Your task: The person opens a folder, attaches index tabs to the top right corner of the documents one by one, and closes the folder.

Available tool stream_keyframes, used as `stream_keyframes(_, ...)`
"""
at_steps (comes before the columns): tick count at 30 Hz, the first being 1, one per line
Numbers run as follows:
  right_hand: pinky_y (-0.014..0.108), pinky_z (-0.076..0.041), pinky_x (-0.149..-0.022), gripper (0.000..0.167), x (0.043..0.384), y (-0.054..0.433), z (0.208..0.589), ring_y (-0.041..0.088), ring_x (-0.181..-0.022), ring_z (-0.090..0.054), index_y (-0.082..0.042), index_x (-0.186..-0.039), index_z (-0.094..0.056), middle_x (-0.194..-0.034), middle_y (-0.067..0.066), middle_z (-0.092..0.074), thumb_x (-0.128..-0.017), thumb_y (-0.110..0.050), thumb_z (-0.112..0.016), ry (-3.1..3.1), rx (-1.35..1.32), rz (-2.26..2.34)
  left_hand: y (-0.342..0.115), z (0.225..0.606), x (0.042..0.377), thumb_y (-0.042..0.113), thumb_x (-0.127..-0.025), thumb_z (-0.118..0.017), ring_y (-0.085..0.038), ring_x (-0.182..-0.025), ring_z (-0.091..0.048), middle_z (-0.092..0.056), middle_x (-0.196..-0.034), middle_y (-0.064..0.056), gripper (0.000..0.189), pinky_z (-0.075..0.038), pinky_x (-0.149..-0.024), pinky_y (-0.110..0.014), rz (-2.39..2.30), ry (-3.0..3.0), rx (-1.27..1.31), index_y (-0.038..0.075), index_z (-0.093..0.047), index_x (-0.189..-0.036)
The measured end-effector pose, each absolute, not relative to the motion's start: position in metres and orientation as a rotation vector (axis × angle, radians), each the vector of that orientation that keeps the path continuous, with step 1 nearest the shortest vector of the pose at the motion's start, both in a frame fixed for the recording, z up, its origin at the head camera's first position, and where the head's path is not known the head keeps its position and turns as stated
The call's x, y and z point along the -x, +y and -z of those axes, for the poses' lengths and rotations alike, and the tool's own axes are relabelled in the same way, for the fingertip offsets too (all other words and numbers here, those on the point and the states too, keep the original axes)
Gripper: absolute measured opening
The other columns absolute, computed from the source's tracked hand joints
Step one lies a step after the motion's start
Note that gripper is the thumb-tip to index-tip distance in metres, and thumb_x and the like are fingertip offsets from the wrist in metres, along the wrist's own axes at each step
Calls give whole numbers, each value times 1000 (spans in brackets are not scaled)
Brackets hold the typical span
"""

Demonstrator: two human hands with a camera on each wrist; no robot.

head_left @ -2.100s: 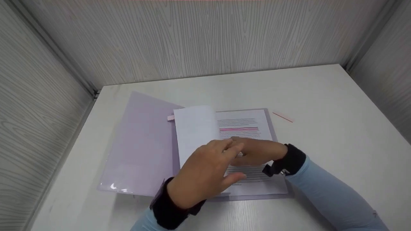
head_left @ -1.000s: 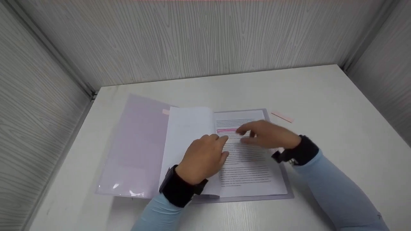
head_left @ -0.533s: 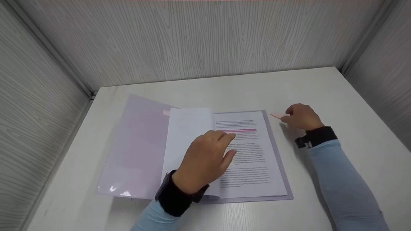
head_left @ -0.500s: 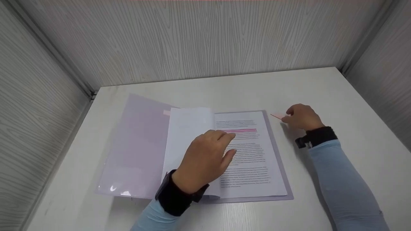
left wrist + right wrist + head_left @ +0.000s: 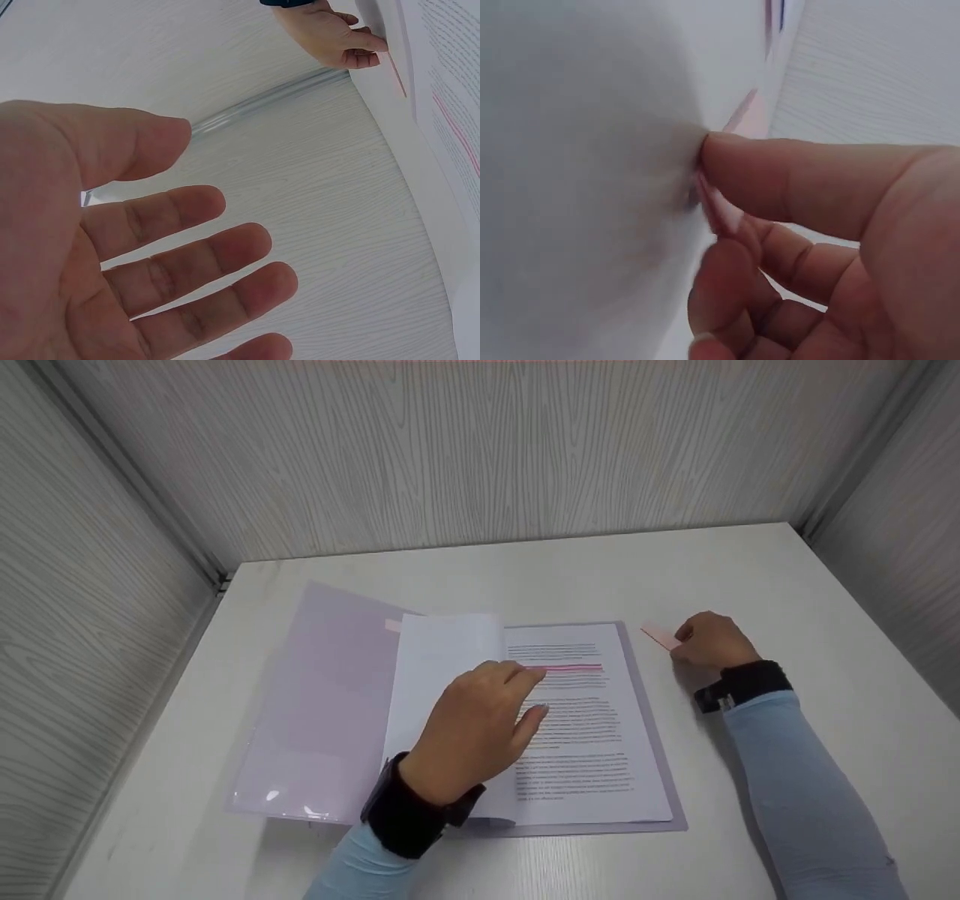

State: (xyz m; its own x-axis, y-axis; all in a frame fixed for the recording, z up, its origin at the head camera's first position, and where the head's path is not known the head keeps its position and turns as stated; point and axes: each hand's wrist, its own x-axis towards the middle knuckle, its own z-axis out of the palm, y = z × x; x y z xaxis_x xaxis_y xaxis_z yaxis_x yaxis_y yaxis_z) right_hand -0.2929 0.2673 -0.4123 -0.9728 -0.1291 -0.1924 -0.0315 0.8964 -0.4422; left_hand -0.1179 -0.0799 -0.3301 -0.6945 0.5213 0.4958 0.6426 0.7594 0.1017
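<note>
My right hand (image 5: 716, 641) is at the table to the right of the folder, thumb and forefinger pinching the near end of a small pad of pink sticky notes (image 5: 658, 636). In the right wrist view, a pink end of the sticky notes (image 5: 721, 208) bends up between thumb and forefinger. Over the inner edge of a turned white page (image 5: 442, 660) lies my left hand (image 5: 480, 720), its fingers loosely extended and holding nothing. The printed sheet (image 5: 577, 735) beside it bears a pink highlighted line. Both pages sit in an open, translucent lilac folder (image 5: 322, 720).
A pale pink tab (image 5: 393, 625) sticks out from the turned page's left edge, over the folder cover. The white table (image 5: 570, 577) ends at wood-grained panels (image 5: 480, 450) at the back and both sides.
The turned page settled flatter to the left. My right hand left the printed sheet, moved right to the pink sticky notes and pinched their end. My left hand stayed over the page.
</note>
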Motion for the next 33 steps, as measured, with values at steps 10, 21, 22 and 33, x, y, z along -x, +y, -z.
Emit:
stream_keyframes(10,38,-42,-67,34,279,250,389,30,-85,-53,1,-112,-63,-102,19,-61,-95,-27,-53,2834,199,867,-86,328,120,18,-87,-68,-20,-92,-64,-68,-102,-6,33,-53,-76,-31,411,-2489,874,5,-66,-117)
stream_keyframes(21,31,-44,-64,29,206,185,325,23,-78,-54,-10,-102,-66,-87,6,-63,-96,-37,-58,2580,728,1270,-90,326,131,22,-77,-81,-20,-111,-58,-61,-120,-9,62,-47,-95,-29,514,-2338,886,5,-57,-132)
stream_keyframes(22,30,-46,-64,28,199,182,321,22,-78,-55,-10,-102,-66,-87,6,-63,-96,-36,-58,2540,772,1301,-90,326,132,24,-76,-82,-20,-112,-58,-61,-122,-9,65,-46,-95,-29,514,-2327,896,6,-56,-133)
stream_keyframes(33,26,-40,-53,12,154,157,301,18,-64,-47,-5,-99,-66,-75,7,-52,-97,-14,-58,2225,1045,1484,-89,320,129,25,-80,-79,-16,-83,-61,-67,-92,-5,32,-52,-75,-25,568,-2118,1022,4,-73,-104)
